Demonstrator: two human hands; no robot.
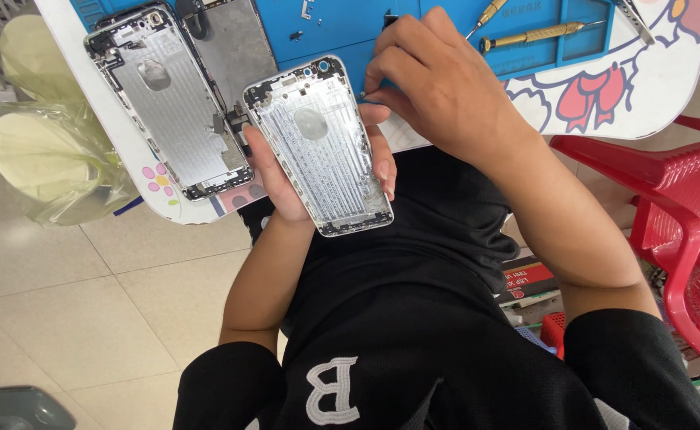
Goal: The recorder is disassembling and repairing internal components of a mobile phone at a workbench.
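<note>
Above the lap, an empty silver phone housing (319,146) is gripped by the left hand (286,179). Its top corner is pinched by the right hand (437,84) fingers (382,95). A second housing (167,99) is laid on the worktop (127,135).

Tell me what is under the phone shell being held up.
The left hand cradles the phone shell from beneath, fingers curling up both long edges. Below that show black clothing and the table edge. The palm and the shell's underside are covered.

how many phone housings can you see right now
2: one bare phone housing held in the left hand, and one phone housing with parts inside lying on the table. More may sit beyond the frame.
</note>
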